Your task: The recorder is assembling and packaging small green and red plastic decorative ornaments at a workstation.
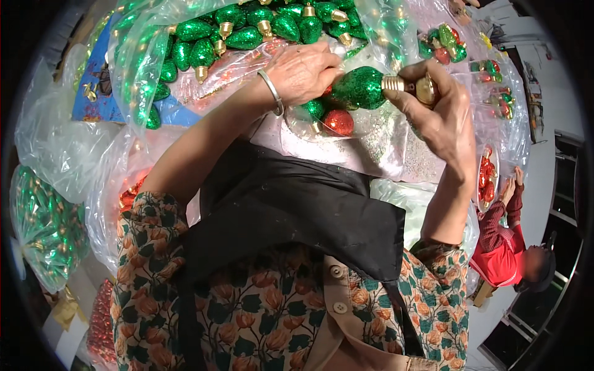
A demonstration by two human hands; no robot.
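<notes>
Green glittery bulb ornament point(359, 88), gold threaded base point(391, 83).

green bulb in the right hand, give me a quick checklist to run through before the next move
1. Green bulb held by the right hand: ok, thumb and fingers are at its gold screw base.
2. Left hand touching the bulb: cannot tell, its fingertips are by the bulb's other end.
3. Round gold piece fully visible: not ok, the right hand's fingers partly cover it.
4. Red glitter ball out of the right hand: ok, it shows below the bulb.
5. Surface free of loose glitter: not ok, specks are scattered there.
</notes>
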